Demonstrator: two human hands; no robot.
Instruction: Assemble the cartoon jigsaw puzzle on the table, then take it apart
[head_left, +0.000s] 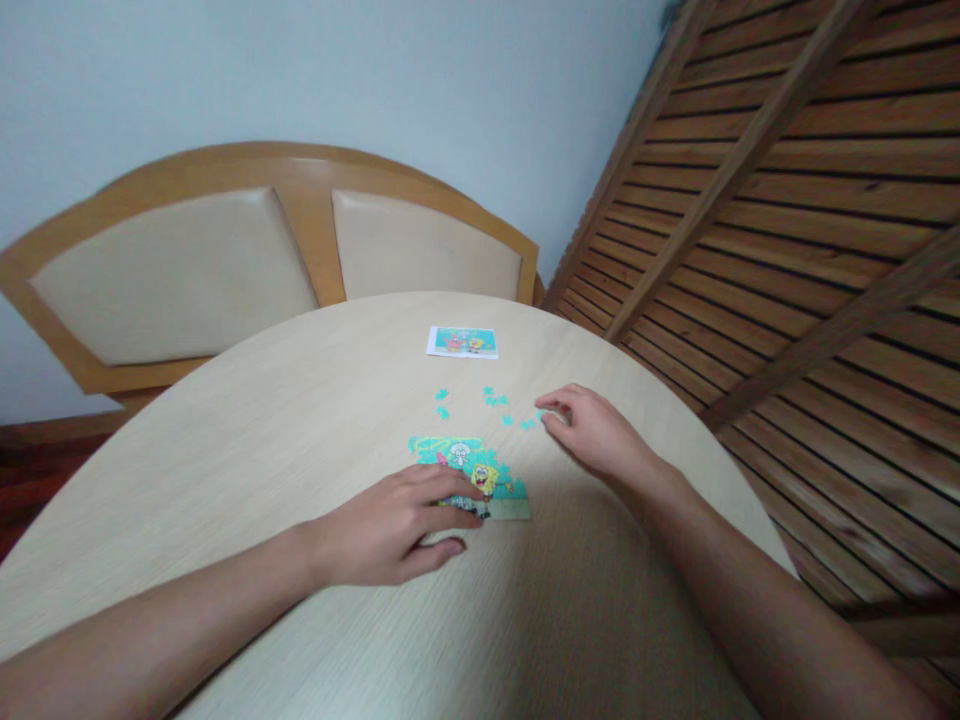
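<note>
Head: left hand spread over puzzle, right hand curled at piece, grip unclear.

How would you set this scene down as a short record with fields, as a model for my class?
Surface: rounded table with pale wood grain
Puzzle: turquoise cartoon jigsaw, partly assembled, upper right edge jagged
Loose: small turquoise jigsaw pieces, scattered beyond the puzzle
Picture: rectangular printed cartoon sheet near the table's far edge
Left hand: fingers spread over the jigsaw
Right hand: thumb and fingertips at a turquoise piece; firm grip unclear
</note>
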